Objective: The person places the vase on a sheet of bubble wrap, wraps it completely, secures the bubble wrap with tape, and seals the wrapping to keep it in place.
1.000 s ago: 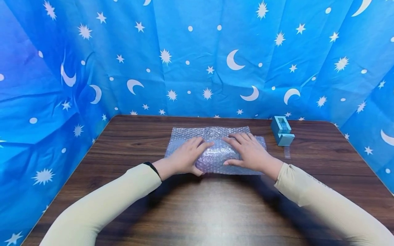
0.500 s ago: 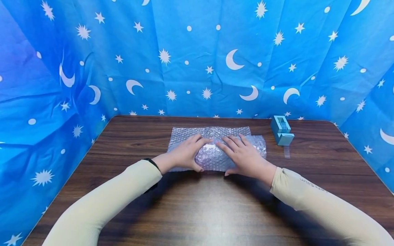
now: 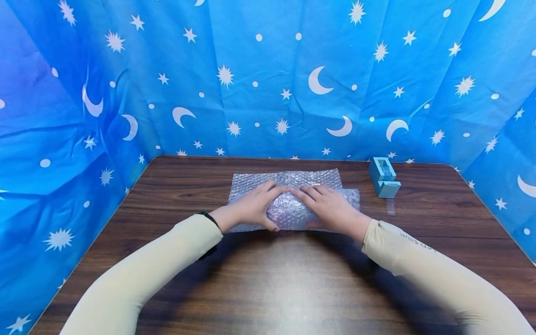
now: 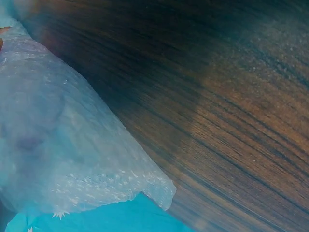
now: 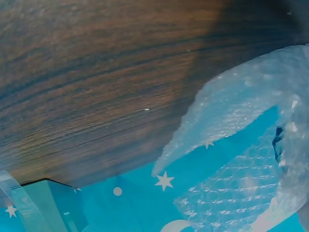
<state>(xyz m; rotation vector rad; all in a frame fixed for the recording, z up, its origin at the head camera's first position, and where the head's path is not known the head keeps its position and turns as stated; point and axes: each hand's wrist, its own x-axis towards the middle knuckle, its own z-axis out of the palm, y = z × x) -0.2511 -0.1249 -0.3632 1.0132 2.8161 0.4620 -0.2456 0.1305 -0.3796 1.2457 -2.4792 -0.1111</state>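
A sheet of clear bubble wrap (image 3: 291,214) lies at the far middle of the table, its near part folded into a bulging roll. My left hand (image 3: 253,207) grips the roll's left part, fingers over the top and thumb at the near side. From the right, my right hand (image 3: 331,209) holds it the same way, its fingertips close to the left ones. Inside the bubble wrap (image 4: 53,116) in the left wrist view is a blurred purplish shape whose kind I cannot tell. The right wrist view shows the open end of the bubble wrap (image 5: 231,111), with loose layers apart.
A light blue tape dispenser (image 3: 383,179) stands at the back right, a strip of clear tape (image 3: 391,207) hanging from its front. Behind the wooden table (image 3: 272,288) hangs a blue cloth (image 3: 268,83) with white stars and moons.
The near edge of the bubble wrap has moved slightly away from me as the roll turns. My right hand has shifted left, closer to my left hand, which stays nearly in place.
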